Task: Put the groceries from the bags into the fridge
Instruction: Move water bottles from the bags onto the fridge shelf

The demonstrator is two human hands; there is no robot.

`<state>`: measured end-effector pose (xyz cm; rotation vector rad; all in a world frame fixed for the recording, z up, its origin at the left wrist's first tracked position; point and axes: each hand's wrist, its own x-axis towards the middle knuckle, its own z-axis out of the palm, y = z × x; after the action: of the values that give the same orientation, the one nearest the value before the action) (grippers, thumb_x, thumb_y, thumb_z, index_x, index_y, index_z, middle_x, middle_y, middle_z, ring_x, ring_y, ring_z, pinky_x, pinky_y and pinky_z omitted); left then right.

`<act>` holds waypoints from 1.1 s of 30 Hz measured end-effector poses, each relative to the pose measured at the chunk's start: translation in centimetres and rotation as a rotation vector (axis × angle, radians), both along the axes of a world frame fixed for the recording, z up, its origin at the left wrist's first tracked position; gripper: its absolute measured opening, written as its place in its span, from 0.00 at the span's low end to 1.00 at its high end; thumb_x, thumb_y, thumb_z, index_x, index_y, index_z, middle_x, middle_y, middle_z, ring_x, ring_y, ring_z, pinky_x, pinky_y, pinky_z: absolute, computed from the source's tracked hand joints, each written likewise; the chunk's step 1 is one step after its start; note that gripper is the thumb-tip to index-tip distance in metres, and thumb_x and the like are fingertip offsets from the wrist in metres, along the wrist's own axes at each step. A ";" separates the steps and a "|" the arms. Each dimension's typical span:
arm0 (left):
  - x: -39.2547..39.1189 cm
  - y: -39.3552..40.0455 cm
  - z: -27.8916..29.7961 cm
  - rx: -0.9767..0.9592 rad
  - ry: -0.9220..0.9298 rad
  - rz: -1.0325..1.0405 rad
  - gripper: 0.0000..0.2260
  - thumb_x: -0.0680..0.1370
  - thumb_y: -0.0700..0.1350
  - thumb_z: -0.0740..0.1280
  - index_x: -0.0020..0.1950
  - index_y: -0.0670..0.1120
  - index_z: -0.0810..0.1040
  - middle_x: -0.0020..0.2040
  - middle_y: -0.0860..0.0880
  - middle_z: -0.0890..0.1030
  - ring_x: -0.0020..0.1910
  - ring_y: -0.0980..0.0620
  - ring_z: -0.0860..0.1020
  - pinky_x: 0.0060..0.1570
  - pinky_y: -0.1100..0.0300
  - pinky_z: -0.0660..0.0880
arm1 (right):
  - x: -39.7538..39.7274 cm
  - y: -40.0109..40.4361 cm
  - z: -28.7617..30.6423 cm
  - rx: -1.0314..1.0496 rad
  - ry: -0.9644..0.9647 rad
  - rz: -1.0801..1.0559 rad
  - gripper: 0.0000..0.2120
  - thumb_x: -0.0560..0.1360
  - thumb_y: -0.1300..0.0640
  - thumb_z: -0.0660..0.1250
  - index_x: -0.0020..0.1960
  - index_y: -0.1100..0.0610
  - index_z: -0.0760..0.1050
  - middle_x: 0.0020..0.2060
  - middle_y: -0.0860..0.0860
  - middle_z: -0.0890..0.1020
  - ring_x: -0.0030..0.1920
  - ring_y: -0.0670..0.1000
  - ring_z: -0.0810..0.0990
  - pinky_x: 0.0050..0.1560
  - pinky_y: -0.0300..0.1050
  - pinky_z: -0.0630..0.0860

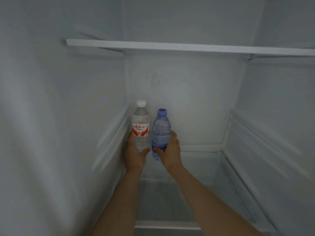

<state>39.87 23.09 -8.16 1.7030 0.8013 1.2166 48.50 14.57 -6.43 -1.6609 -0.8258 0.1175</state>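
The fridge (196,92) fills nearly everything in sight: pale white walls, a back panel, and ribbed rails running along both sides. One white shelf (187,46) crosses the upper part of the cavity, tilted a little down to the right as seen from here. Lower down, a clear glass shelf (201,167) spans the compartment, with a white front trim near the bottom edge of the view.

Two bare forearms reach in from below, side by side, toward the back left corner of the compartment above the glass shelf.

The left hand (134,154) grips a clear water bottle (141,128) with a white cap and a red and white label. The hand wraps the lower part of the bottle, thumb across the front, so the label, shoulder and cap stand above the grip. The bottle is upright and close to the left wall.

The right hand (170,150) holds a blue-tinted water bottle (160,132) with a lilac cap. Its fingers curl round the bottle's right side and the thumb presses across the lower label, leaving most of the body and the cap above the hand and the base showing just beneath it. This bottle leans slightly to the right.

The two bottles are just beside each other, almost touching at mid-height. Whether either base rests on the glass I cannot tell.
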 end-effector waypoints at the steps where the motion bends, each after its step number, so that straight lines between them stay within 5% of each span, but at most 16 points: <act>1: 0.1 0.1 0.0 0.001 -0.001 0.002 0.37 0.67 0.35 0.77 0.72 0.48 0.67 0.66 0.48 0.76 0.62 0.51 0.75 0.61 0.51 0.74 | -0.1 0.0 0.1 0.005 0.024 0.003 0.37 0.67 0.60 0.75 0.71 0.60 0.62 0.59 0.59 0.73 0.58 0.56 0.76 0.60 0.53 0.76; 6: 0.2 0.2 0.0 0.004 0.024 0.029 0.33 0.65 0.38 0.79 0.67 0.48 0.72 0.60 0.50 0.80 0.56 0.51 0.78 0.53 0.59 0.74 | 0.2 -0.8 0.3 -0.102 0.000 0.011 0.38 0.72 0.58 0.74 0.74 0.55 0.56 0.66 0.52 0.68 0.63 0.56 0.71 0.58 0.41 0.65; 9: 0.0 0.0 0.1 -0.013 0.051 0.067 0.31 0.64 0.38 0.80 0.64 0.46 0.74 0.57 0.50 0.81 0.53 0.52 0.79 0.51 0.60 0.73 | 0.1 -0.7 0.3 -0.117 0.011 0.027 0.36 0.67 0.53 0.76 0.69 0.58 0.62 0.62 0.51 0.72 0.56 0.54 0.75 0.51 0.42 0.70; 11: -0.3 -0.4 -0.1 -0.025 0.078 0.083 0.33 0.63 0.37 0.80 0.66 0.46 0.72 0.58 0.50 0.80 0.54 0.50 0.79 0.53 0.56 0.76 | 0.2 -0.9 0.0 -0.112 0.028 -0.003 0.29 0.65 0.54 0.75 0.61 0.62 0.67 0.55 0.60 0.78 0.53 0.59 0.79 0.45 0.40 0.73; 16: -1.8 -3.2 -0.7 -0.117 0.040 0.160 0.36 0.70 0.32 0.73 0.75 0.41 0.62 0.69 0.41 0.73 0.66 0.43 0.73 0.65 0.45 0.71 | -1.5 -4.3 0.7 -0.128 -0.001 -0.050 0.29 0.78 0.59 0.66 0.73 0.65 0.58 0.68 0.60 0.69 0.68 0.57 0.70 0.66 0.44 0.67; 19: -3.6 -6.0 -0.7 -0.146 -0.021 0.126 0.29 0.73 0.32 0.69 0.73 0.41 0.65 0.68 0.41 0.73 0.66 0.43 0.73 0.66 0.45 0.70 | -3.5 -7.1 0.9 -0.068 -0.025 -0.124 0.24 0.78 0.60 0.64 0.72 0.63 0.62 0.65 0.60 0.72 0.65 0.57 0.72 0.66 0.45 0.68; 23: -6.9 -11.1 0.6 -0.163 -0.082 -0.004 0.20 0.77 0.32 0.65 0.69 0.42 0.71 0.61 0.45 0.77 0.60 0.51 0.74 0.60 0.58 0.72 | -7.4 -11.6 1.1 0.019 -0.054 -0.205 0.20 0.78 0.61 0.64 0.69 0.61 0.67 0.60 0.56 0.76 0.59 0.52 0.76 0.62 0.52 0.73; 28: -12.6 -17.8 1.6 -0.092 -0.082 -0.216 0.13 0.78 0.34 0.63 0.60 0.46 0.75 0.53 0.48 0.80 0.52 0.53 0.78 0.46 0.75 0.71 | -14.3 -19.1 0.8 0.041 -0.123 -0.288 0.17 0.78 0.60 0.64 0.67 0.58 0.70 0.57 0.52 0.78 0.57 0.50 0.78 0.59 0.46 0.74; 33: -19.5 -24.5 0.8 -0.036 0.050 -0.397 0.09 0.80 0.44 0.64 0.58 0.54 0.77 0.50 0.58 0.81 0.53 0.55 0.79 0.53 0.59 0.76 | -22.3 -27.1 -0.7 0.035 -0.220 -0.393 0.16 0.78 0.56 0.64 0.65 0.57 0.72 0.54 0.49 0.80 0.56 0.46 0.79 0.59 0.43 0.74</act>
<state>20.36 -1.38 -7.38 1.7642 0.4783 0.8853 26.23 -12.56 -7.17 -1.7920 -0.6431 -0.3562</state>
